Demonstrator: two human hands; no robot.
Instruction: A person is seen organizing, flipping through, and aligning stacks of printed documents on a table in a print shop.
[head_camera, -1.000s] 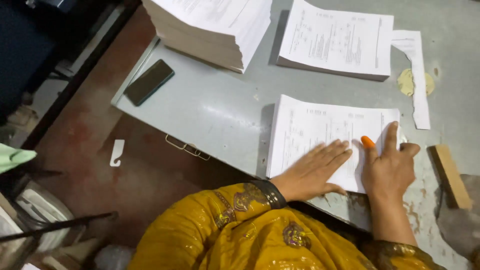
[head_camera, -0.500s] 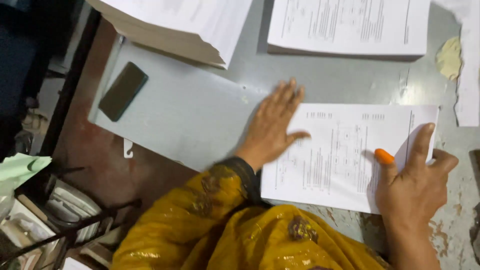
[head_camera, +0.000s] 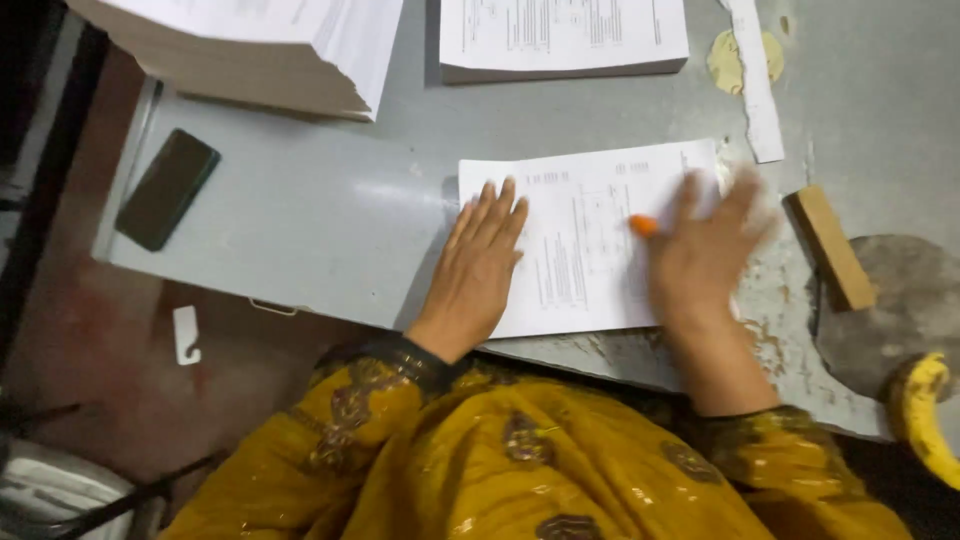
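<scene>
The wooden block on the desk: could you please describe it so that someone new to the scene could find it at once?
Start at the grey metal desk and go to its right side, past the printed sheet under both hands. The wooden block lies just right of the right hand, beside a dark grey patch. It is the only brown, thick, oblong piece there; its neighbours are flat white papers.

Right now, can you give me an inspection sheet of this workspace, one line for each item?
Surface: grey metal table, paint worn near its right edge.
Job's things: printed sheet lying flat under both hands.
Clutter: two paper stacks, dark phone, wood block, paper strip, banana.
Grips: left hand flat on the sheet, fingers spread; right hand blurred, on the sheet, orange cap on its thumb.
Cables: nothing seen.
Surroundings: reddish floor, small white piece on it.
</scene>
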